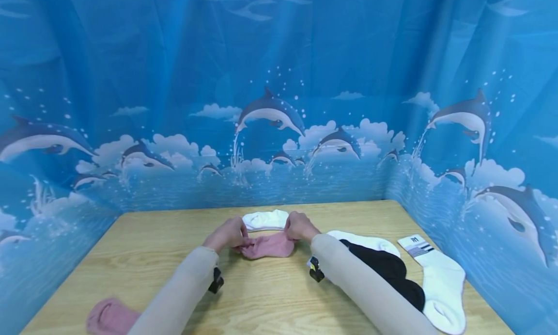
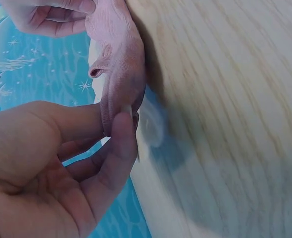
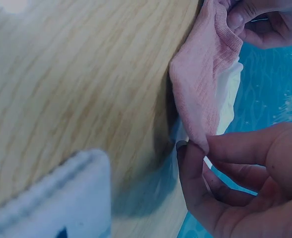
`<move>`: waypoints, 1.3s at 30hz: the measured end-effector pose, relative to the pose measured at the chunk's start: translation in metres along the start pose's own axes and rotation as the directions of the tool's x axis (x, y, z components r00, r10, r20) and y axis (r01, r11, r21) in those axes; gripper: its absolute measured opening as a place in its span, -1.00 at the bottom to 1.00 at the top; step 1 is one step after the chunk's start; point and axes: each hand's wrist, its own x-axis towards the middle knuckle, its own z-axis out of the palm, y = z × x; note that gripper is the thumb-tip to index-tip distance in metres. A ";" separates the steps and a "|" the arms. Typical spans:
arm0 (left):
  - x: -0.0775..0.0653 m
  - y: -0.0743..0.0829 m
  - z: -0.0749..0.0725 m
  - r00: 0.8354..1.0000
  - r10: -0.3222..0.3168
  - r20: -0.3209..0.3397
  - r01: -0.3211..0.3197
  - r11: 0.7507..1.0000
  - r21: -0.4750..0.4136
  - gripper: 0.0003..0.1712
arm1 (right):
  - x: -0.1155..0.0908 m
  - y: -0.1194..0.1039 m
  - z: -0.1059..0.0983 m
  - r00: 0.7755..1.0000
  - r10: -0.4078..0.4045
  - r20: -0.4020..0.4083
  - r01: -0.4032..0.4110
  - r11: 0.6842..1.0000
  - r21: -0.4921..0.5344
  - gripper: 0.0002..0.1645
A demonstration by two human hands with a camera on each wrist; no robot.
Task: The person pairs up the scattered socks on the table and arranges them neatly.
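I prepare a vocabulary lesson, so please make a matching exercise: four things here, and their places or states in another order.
1. Black socks
2. Striped white sock
3. Near-left pink sock
4. Middle pink sock

A. pinched by left hand and right hand
B. partly behind the right sleeve
C. beside the right edge of the table
D. partly behind the left sleeve

Pairs: 1-B; 2-C; 3-D; 4-A

The pink sock (image 1: 269, 246), ribbed at its cuff, stretches sideways below the centre of the head view. Pinched at both ends, it is wrinkled toward the left, smoother toward the right.
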 end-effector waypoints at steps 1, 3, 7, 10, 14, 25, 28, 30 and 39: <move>0.000 0.000 0.001 1.000 -0.003 0.002 0.003 1.000 -0.006 -0.87 | 0.000 0.000 0.000 1.000 -0.001 -0.004 0.001 1.000 -0.008 -0.75; -0.001 -0.001 0.002 1.000 -0.003 0.000 0.003 1.000 -0.012 -0.85 | -0.001 0.000 0.001 1.000 -0.002 -0.007 0.002 1.000 -0.016 -0.75; -0.001 -0.001 0.002 1.000 -0.006 -0.004 0.006 1.000 -0.006 -0.80 | -0.001 0.002 0.002 1.000 -0.012 -0.008 0.011 1.000 -0.024 -0.75; -0.001 -0.002 0.000 1.000 -0.013 -0.018 0.013 1.000 0.013 -0.78 | -0.001 0.002 0.000 0.999 -0.034 -0.013 0.034 0.998 -0.050 -0.75; -0.001 -0.001 -0.003 0.999 -0.026 -0.040 0.026 1.000 0.004 -0.80 | -0.004 0.000 -0.004 0.997 -0.071 -0.023 0.069 0.995 -0.077 -0.71; -0.007 0.015 -0.003 0.990 0.142 0.025 -0.142 0.990 0.018 -0.71 | -0.015 -0.017 -0.004 0.983 -0.174 0.062 0.177 0.983 -0.055 -0.77; -0.008 0.015 0.002 0.986 0.159 0.048 -0.160 0.987 0.029 -0.70 | -0.016 -0.017 0.002 0.986 -0.142 0.089 0.148 0.987 -0.059 -0.69; -0.007 0.015 0.005 0.987 0.154 0.048 -0.156 0.987 0.032 -0.70 | -0.016 -0.016 0.005 0.987 -0.124 0.098 0.132 0.988 -0.075 -0.64; -0.006 0.012 0.007 0.991 0.132 0.035 -0.133 0.990 0.041 -0.70 | -0.012 -0.010 0.010 0.988 -0.100 0.116 0.111 0.989 -0.098 -0.64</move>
